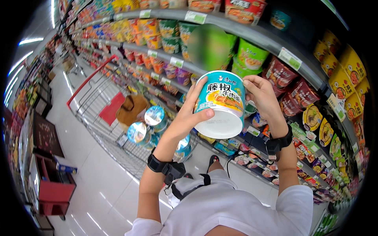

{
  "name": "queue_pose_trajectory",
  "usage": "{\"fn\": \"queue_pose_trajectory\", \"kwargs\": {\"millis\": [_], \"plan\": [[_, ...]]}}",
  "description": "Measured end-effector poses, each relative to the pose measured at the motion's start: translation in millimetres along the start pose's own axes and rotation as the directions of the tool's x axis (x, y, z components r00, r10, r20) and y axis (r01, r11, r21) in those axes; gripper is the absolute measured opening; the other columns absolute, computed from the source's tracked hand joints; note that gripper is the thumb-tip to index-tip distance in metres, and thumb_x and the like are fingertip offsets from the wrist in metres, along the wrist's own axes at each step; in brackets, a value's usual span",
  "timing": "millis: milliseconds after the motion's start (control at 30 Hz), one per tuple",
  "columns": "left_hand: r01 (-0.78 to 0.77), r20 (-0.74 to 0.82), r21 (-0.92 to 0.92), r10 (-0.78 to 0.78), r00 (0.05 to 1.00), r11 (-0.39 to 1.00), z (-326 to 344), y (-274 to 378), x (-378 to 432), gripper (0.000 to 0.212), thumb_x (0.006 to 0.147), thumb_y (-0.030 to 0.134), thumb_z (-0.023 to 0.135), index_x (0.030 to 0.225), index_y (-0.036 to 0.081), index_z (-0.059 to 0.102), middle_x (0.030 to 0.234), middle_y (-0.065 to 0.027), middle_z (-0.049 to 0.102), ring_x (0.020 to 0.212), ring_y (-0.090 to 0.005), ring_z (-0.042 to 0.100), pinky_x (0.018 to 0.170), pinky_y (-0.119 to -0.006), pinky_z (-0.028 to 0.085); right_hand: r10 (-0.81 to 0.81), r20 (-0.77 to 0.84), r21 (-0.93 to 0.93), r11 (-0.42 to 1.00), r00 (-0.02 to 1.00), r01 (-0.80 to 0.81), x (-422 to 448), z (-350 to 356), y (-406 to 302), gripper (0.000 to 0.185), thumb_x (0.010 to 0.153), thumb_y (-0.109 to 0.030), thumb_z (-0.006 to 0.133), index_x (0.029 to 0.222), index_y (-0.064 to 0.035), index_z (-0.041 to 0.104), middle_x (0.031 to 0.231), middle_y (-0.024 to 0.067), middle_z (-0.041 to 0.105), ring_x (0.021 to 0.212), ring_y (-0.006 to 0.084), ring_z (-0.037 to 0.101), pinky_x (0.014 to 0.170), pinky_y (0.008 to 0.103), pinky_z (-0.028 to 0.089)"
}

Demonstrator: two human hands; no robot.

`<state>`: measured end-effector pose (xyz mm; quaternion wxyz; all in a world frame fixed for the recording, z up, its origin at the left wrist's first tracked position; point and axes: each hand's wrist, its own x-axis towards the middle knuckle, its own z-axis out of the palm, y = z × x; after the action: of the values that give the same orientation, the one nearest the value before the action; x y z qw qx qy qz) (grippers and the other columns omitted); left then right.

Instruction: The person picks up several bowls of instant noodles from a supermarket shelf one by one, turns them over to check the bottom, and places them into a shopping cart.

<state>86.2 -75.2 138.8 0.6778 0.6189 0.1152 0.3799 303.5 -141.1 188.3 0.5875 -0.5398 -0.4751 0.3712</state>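
A teal and white instant noodle cup (223, 97) is held up between my two hands, its picture side towards me and its white base tilted downwards. My left hand (193, 109) grips the cup's left side, with the thumb low across the front near the base. On the upper right rim rest the thumb and fingers of my right hand (260, 93). Both wrists wear black straps with small devices. Several blue noodle cups (138, 132) with shiny lids are in the wire shopping cart (106, 135), beside a brown paper bag (133, 109).
Store shelves (174, 51) stacked with noodle cups and packets curve along the front and right. Green noodle cups (251, 54) stand just beyond my hands. A red display stand (56, 188) is across the aisle at left. Another cart (69, 63) stands farther up the aisle.
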Motion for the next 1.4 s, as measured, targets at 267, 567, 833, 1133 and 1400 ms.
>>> {"fn": "queue_pose_trajectory", "kwargs": {"millis": [267, 567, 833, 1133, 1400], "plan": [[0.344, -0.101, -0.010, -0.343, 0.934, 0.939, -15.1, -6.3, -66.3, 0.084, 0.072, 0.042, 0.066, 0.137, 0.007, 0.026, 0.126, -0.0185, 0.040, 0.117, -0.0271, 0.040, 0.091, -0.035, 0.038, 0.193, 0.152, -0.145, 0.975, 0.969, -0.171, -8.8, 37.8, 64.3, 0.012, 0.086, -0.013, 0.054, 0.093, -0.0036, 0.058, 0.074, -0.0029, 0.057, 0.051, 0.0017, 0.044, 0.041, 0.0156, 0.032], [0.537, -0.242, 0.286, -0.483, 0.842, 0.794, -32.0, -16.4, -84.6, 0.073, 0.078, 0.054, 0.051, 0.128, 0.003, 0.040, 0.107, -0.0156, 0.055, 0.095, -0.0209, 0.056, 0.067, -0.030, 0.048, 0.236, 0.520, -0.163, 0.971, 0.821, -0.176, -53.7, 47.3, 88.2, 0.064, 0.083, -0.039, 0.057, 0.132, -0.0074, 0.028, 0.113, 0.0122, 0.046, 0.090, 0.0177, 0.051, 0.068, 0.0270, 0.044], [0.588, -0.208, 0.246, -0.551, 0.809, 0.771, -37.8, -28.2, -83.1, 0.075, 0.077, 0.058, 0.049, 0.126, 0.003, 0.042, 0.110, -0.0179, 0.053, 0.097, -0.0251, 0.056, 0.067, -0.031, 0.049, 0.270, 0.550, -0.199, 0.961, 0.791, -0.189, -73.1, 50.9, 80.8, 0.087, 0.073, -0.049, 0.065, 0.136, -0.0081, 0.020, 0.131, 0.0188, 0.030, 0.123, 0.0315, 0.029, 0.099, 0.0408, 0.026], [0.631, -0.173, 0.232, -0.607, 0.775, 0.740, -35.0, -34.5, -86.1, 0.077, 0.076, 0.061, 0.047, 0.125, 0.003, 0.042, 0.111, -0.0169, 0.052, 0.101, -0.0247, 0.053, 0.067, -0.031, 0.049, 0.335, 0.469, -0.279, 0.934, 0.817, -0.222, -85.8, 51.8, 86.7, 0.098, 0.064, -0.065, 0.061, 0.136, -0.0107, 0.022, 0.130, 0.0226, 0.031, 0.121, 0.0370, 0.033, 0.099, 0.0447, 0.025], [0.649, -0.174, 0.270, -0.627, 0.759, 0.711, -37.5, -26.6, -91.8, 0.077, 0.075, 0.060, 0.047, 0.126, 0.003, 0.043, 0.109, -0.0165, 0.053, 0.097, -0.0234, 0.055, 0.067, -0.028, 0.048, 0.319, 0.535, -0.197, 0.948, 0.782, -0.252, -90.0, 52.8, 100.0, 0.081, 0.074, -0.049, 0.060, 0.134, -0.0086, 0.024, 0.133, 0.0180, 0.029, 0.122, 0.0296, 0.030, 0.099, 0.0413, 0.026]]}}
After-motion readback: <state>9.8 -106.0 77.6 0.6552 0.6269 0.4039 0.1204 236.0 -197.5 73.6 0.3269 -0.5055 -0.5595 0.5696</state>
